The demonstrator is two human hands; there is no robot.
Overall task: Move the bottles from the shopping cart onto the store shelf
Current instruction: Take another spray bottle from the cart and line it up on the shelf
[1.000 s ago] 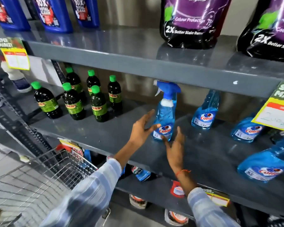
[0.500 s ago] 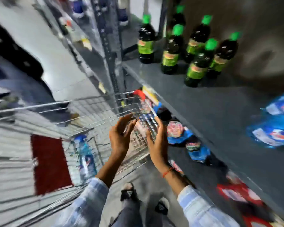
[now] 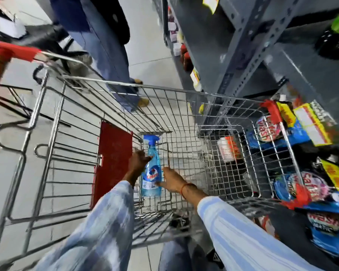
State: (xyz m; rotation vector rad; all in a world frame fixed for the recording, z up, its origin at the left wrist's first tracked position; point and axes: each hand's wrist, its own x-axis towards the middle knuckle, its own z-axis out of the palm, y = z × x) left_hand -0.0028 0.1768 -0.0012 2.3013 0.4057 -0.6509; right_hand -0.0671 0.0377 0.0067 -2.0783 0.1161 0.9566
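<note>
Reached down at frame centre into the shopping cart (image 3: 184, 94): left hand (image 3: 138, 163) and right hand (image 3: 171, 179) spread, flanking the blue spray bottle (image 3: 152, 169) on the wire floor, touching but not yet clamped. Best closed evenly on the body, lifted straight. Wire walls close; open room only upward, shelf (image 3: 305, 79) at right.

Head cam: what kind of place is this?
Most likely a supermarket aisle. A wire shopping cart with a red handle holds a blue spray bottle; beside it stand grey metal shelves stocked with packaged goods and hung with yellow price tags.
</note>
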